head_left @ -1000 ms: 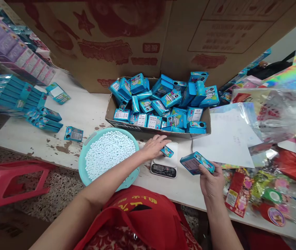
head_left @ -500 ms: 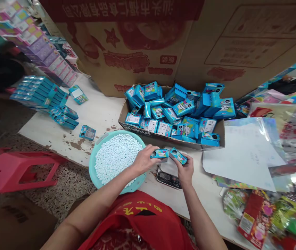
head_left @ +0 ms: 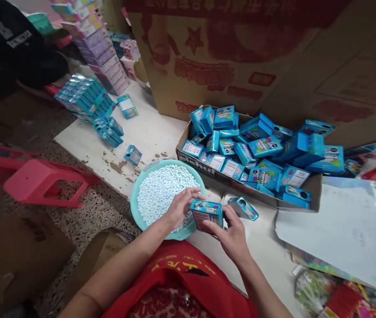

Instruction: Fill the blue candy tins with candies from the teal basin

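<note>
A blue candy box (head_left: 206, 217) with a round opening at one end of its top sits in my right hand (head_left: 236, 232), thumb across its front and fingers behind. My left hand (head_left: 179, 207) is over the right side of the turquoise bowl (head_left: 135, 205), fingers stretched out beside the box's left end; whether they touch it I cannot tell. Small white candies (head_left: 161, 194) fill much of the bowl. A second blue box (head_left: 243, 208) lies tilted just beyond my right hand, on or beside the scale (head_left: 229, 198), which is mostly hidden.
Behind my hands, a long carton (head_left: 188, 163) holds many blue boxes. A large cardboard box (head_left: 161, 88) rises behind it. Stacked blue boxes (head_left: 85, 99) and a red stool (head_left: 45, 183) are at left. White paper (head_left: 333, 225) and colourful packets (head_left: 343, 300) lie at right.
My left hand has let go of its box and moved back over the bowl's edge. One box now lies by the scale; my right hand holds one upright nearer me. The view has turned left.
</note>
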### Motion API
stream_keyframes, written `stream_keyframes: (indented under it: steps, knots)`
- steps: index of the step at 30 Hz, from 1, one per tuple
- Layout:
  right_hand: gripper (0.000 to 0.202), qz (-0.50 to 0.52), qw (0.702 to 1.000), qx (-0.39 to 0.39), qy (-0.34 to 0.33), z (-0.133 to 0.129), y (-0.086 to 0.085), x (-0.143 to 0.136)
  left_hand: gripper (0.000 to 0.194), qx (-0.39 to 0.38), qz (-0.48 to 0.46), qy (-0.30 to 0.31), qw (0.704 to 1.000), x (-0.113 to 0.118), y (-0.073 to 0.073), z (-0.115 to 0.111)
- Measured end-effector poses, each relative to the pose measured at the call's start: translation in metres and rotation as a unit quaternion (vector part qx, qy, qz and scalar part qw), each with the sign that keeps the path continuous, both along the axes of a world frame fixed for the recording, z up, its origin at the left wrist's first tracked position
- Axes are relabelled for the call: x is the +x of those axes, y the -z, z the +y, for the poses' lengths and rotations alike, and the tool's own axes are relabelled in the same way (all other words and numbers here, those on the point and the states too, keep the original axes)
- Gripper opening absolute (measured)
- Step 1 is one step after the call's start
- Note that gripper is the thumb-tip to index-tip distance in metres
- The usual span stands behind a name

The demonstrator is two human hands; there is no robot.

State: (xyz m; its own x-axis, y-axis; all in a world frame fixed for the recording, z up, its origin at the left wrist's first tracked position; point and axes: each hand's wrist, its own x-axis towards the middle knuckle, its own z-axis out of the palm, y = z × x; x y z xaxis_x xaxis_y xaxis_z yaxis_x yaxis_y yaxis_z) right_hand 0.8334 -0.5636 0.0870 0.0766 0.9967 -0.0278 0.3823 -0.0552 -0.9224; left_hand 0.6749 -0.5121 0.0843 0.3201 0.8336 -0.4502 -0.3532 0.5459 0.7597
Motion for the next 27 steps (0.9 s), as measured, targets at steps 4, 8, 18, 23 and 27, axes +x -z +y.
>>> stream_keyframes:
  steps: [4, 8, 18, 23, 27]
  knots:
    - [0.034, -0.021, 0.998, -0.038, -0.05, 0.01, 0.0, -0.011, 0.053, -0.081, -0.076, -0.063, 0.992, -0.009, 0.008, 0.008]
    - [0.039, -0.035, 0.992, -0.079, -0.091, 0.013, 0.005, -0.017, 0.041, -0.174, -0.092, -0.082, 0.977, -0.011, 0.026, 0.008]
    - [0.034, -0.001, 0.998, -0.034, -0.052, 0.015, -0.011, -0.018, 0.039, -0.167, -0.111, -0.111, 0.973, -0.022, 0.018, 0.011]
    - [0.039, 0.018, 0.997, -0.069, -0.031, 0.012, 0.012, -0.021, 0.031, -0.181, -0.134, -0.114, 0.968, -0.016, 0.017, 0.01]
    - [0.036, 0.047, 0.996, -0.075, -0.017, 0.008, 0.019, -0.018, 0.027, -0.191, -0.149, -0.144, 0.959, -0.02, 0.012, 0.016]
